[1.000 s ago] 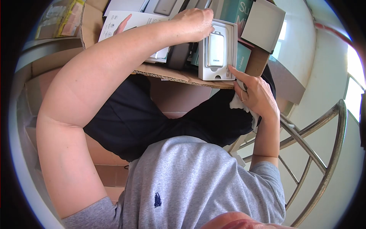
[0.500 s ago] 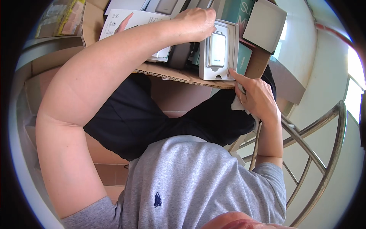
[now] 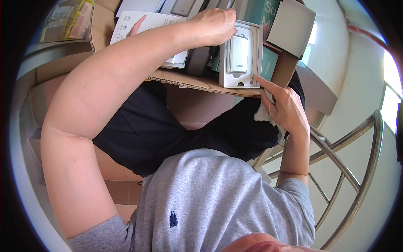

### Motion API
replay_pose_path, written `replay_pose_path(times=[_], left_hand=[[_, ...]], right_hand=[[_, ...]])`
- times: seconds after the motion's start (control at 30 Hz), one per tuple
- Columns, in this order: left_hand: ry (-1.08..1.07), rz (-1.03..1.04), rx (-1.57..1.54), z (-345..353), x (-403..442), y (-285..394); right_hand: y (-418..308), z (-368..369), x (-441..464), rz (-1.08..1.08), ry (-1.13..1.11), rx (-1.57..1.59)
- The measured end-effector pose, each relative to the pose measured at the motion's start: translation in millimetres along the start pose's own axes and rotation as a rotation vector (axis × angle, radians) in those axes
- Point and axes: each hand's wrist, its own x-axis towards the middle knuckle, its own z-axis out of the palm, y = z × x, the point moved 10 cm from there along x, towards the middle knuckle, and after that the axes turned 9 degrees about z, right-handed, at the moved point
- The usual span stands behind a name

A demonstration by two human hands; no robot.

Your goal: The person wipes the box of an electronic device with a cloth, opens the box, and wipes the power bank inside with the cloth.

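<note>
A shallow white box rests tilted at the near edge of the carton. In its tray lies a silver, rounded rectangular device that looks like a power bank. My left hand is closed at the box's upper left edge, its fingertips partly hidden. At the lower right corner, the index finger of my right hand points at the small end of a cable in the tray's side slot. The other fingers of that hand curl around a crumpled white cloth or tissue.
The cardboard carton holds several product boxes, including a white printed box and a teal box. An open white box part leans at its right. A metal tube frame stands at my right.
My right index finger has shifted slightly right, off the tray's corner, so the cable end shows more clearly. My left hand and the box have hardly moved.
</note>
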Motion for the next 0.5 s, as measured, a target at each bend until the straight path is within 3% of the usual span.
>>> replay_pose_path(times=[0.5], left_hand=[[0.007, -0.015, 0.001, -0.2, -1.1, -0.7]], right_hand=[[-10.1, 7.1, 8.9, -0.022, -0.003, -0.108]])
